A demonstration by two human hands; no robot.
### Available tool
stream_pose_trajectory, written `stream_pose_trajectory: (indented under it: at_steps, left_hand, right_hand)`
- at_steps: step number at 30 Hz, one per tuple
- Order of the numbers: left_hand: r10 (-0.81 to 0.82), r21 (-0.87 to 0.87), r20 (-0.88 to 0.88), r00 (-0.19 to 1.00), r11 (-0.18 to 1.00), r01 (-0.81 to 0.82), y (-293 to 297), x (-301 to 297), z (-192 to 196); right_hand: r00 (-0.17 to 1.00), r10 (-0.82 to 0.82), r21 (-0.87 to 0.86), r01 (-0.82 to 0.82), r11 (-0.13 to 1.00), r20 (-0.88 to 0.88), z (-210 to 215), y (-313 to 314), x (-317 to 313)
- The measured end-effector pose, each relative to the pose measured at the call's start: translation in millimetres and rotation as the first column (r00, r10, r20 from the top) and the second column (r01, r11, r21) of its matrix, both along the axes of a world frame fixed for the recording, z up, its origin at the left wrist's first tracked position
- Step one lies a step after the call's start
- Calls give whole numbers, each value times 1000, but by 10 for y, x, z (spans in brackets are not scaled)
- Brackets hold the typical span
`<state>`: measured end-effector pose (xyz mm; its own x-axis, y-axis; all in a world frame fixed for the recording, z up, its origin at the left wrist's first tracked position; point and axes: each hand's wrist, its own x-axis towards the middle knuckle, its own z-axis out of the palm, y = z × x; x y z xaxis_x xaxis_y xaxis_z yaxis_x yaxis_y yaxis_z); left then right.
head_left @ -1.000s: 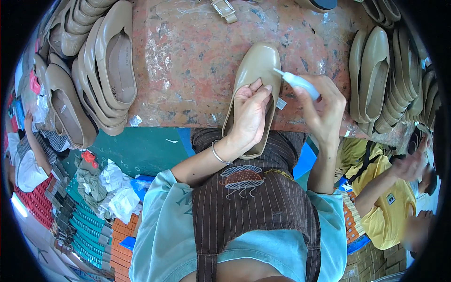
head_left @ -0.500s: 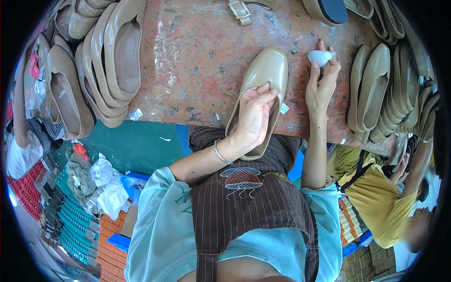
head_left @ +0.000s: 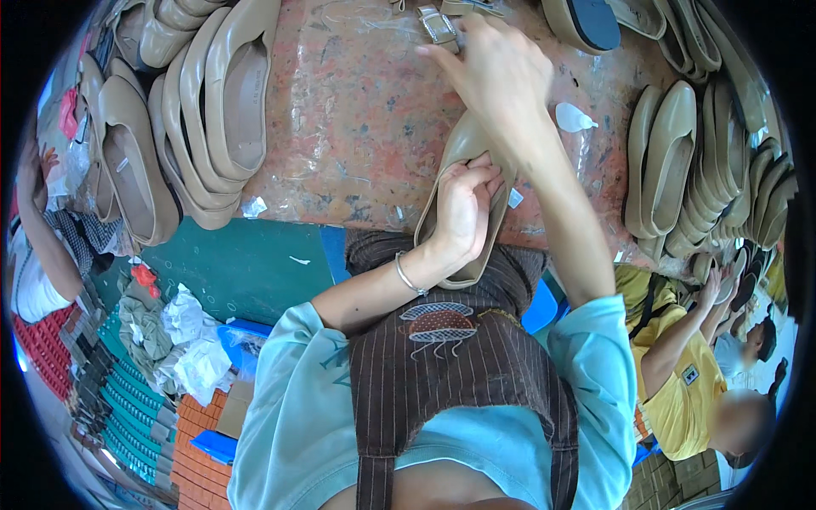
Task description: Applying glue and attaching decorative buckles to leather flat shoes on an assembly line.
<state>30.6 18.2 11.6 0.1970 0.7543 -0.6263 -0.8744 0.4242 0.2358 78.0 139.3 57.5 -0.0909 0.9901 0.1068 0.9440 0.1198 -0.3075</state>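
A beige flat shoe [head_left: 459, 153] points away from me, its heel end over my lap and its toe over the table. My left hand [head_left: 463, 204] is closed on it, with fingers inside the opening near the front. My right hand [head_left: 510, 72] reaches over the toe, thumb stretched out and apart from the fingers. It is slightly blurred, and its forearm and wrist hide part of the toe. Beside its thumb lies a beige strap with a jewelled buckle [head_left: 438, 28]. A small white squeeze bottle [head_left: 575, 117] with a narrow tip lies on the table, right of my right wrist.
Beige shoes [head_left: 242, 93] stand in nested rows at the left of the stained table [head_left: 340, 127]. More shoes [head_left: 667, 161] line the right side, and one [head_left: 586, 25] lies at the far edge. Co-workers sit at both sides, one in a yellow shirt [head_left: 680, 408].
My right hand has let go of the white bottle, leaving it on the table, and moved left and away to the buckled strap. My left hand stays on the shoe.
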Motion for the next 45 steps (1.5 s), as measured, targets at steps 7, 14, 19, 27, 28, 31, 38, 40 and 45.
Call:
stream_pose_trajectory:
  at_steps: [7, 14, 19, 27, 28, 31, 38, 40, 45]
  left_hand:
    - [11, -26, 12, 1000, 1000, -11, -52, 26, -89]
    - [-22, 30, 112, 993, 999, 18, -5, -87, 13]
    - [-49, 61, 50, 998, 997, 45, -11, -57, -23]
    - [-41, 52, 17, 999, 998, 40, -35, -35, -47]
    - [-42, 51, 16, 999, 998, 41, -35, -35, -43]
    - [-53, 47, 14, 998, 998, 53, -39, -35, -33]
    - [-44, 31, -6, 999, 999, 44, -31, -7, -23]
    - [-39, 24, -12, 999, 999, 39, -24, -9, -23]
    - [-73, -105, -110, 991, 993, 61, 100, 21, 108]
  right_hand:
    - [998, 13, -21, -15, 1000, -63, -142, 16, 247]
    - [883, -7, -60, -24, 998, -470, -85, -870, 704]
    - [878, 34, 36, -19, 999, -477, -235, -986, 677]
    - [907, 53, 14, -52, 999, -418, -233, -961, 683]
    - [912, 56, 11, -56, 998, -407, -232, -961, 688]
    - [903, 63, 18, -62, 998, -424, -247, -966, 701]
    - [897, 64, 6, -68, 998, -438, -250, -956, 728]
    - [878, 45, -3, -53, 999, -477, -253, -953, 717]
    - [891, 58, 5, -63, 998, -449, -256, -950, 686]
